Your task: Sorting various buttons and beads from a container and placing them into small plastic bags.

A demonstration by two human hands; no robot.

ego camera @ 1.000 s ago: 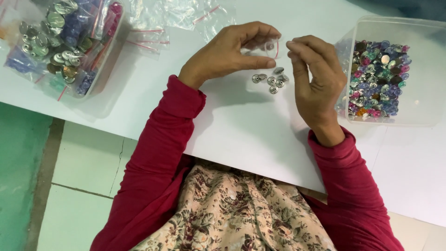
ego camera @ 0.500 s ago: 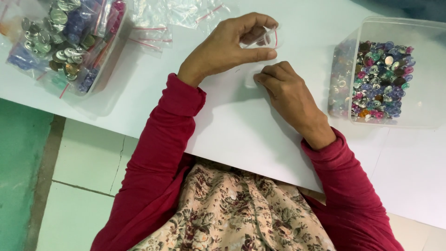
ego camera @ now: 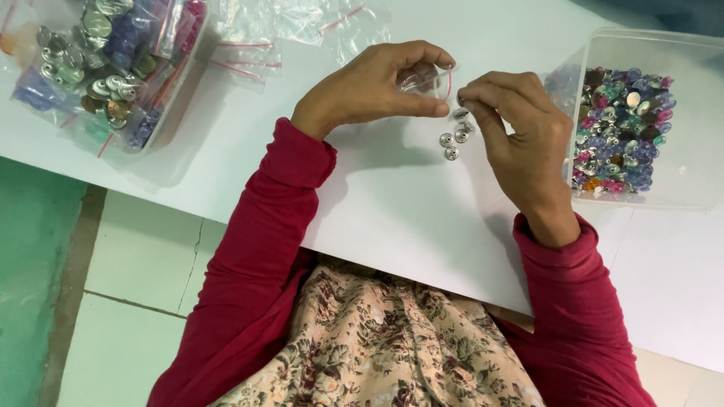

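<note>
1. The left hand [ego camera: 369, 87] pinches a small clear bag [ego camera: 428, 80] above the counter [ego camera: 407, 218]; the thin, soft film seems best held at its mouth.
2. The right hand [ego camera: 520, 143] fingers [ego camera: 483, 102] close on something tiny, likely one of the light, slippery metal buttons [ego camera: 452, 139].

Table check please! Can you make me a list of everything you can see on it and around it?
Surface: white table, mostly bare near the person.
Job's things: small clear zip bag pinched in the left hand; right hand pinches a small piece at the bag's mouth; a few loose silver buttons lie below.
Clutter: clear tub of colourful buttons on the right; tray of filled bags on the left; empty zip bags at the far edge.
Grippers: both hands busy, fingers closed.
Cables: nothing seen.
Surroundings: pale floor tiles and green floor.
</note>
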